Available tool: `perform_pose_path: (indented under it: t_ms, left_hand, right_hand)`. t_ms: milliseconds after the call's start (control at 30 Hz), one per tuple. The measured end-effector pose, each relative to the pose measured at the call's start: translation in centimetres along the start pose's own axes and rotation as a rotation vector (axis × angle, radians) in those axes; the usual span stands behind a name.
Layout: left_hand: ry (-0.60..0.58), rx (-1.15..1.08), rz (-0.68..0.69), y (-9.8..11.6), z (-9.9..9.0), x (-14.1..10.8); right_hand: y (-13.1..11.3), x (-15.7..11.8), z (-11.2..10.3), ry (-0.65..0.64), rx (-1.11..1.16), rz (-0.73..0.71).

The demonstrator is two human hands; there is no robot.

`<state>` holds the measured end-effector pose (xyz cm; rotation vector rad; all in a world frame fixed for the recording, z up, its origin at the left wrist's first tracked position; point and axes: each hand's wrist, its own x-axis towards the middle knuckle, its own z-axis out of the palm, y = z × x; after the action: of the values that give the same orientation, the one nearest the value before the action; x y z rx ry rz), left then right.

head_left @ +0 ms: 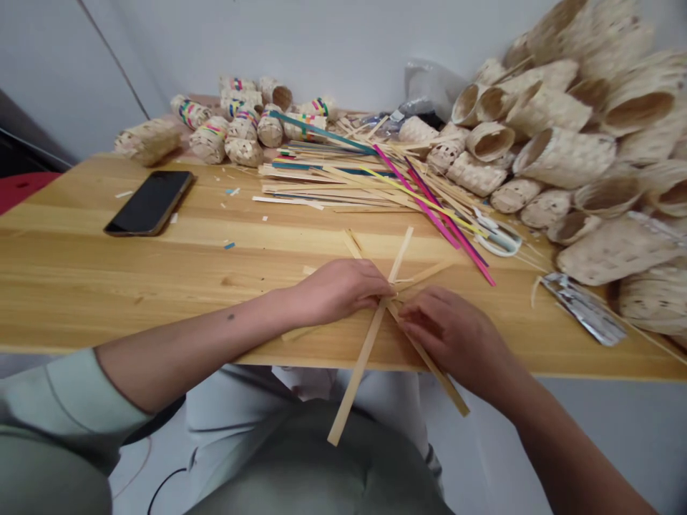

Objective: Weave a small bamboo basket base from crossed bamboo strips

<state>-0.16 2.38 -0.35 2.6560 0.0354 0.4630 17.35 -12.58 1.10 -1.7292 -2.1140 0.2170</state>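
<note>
Several pale bamboo strips (357, 375) cross one another in a star shape near the table's front edge. My left hand (348, 287) comes in from the left, its fingers closed on the strips where they cross. On the right, my right hand (454, 336) pinches at a strip just beside the crossing, thumb and fingers together. Two strip ends reach past the table edge towards my lap. Other ends point away over the tabletop, and my left hand covers part of them. The exact fingertip contact is partly hidden.
A phone (150, 203) lies at left. Behind is a heap of loose bamboo strips (343, 179), with magenta strips (416, 197) and white-handled scissors (499, 239). Small woven baskets (209, 139) stand at back left; many more woven baskets (569, 154) pile up at right near a foil packet (582, 307).
</note>
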Motion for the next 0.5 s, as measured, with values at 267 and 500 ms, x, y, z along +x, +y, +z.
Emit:
perform_pose_path:
  t_ms: [267,500]
  left_hand:
    - [-0.070,-0.030,0.013,0.2,-1.0,0.7]
    - [-0.105,0.001,0.031,-0.3,-1.2,0.9]
  right_hand:
    - [-2.4,-1.1,0.9,-0.048,-0.078,-0.081]
    - [-2.7,-1.0,1.9,-0.056,-0.174,-0.291]
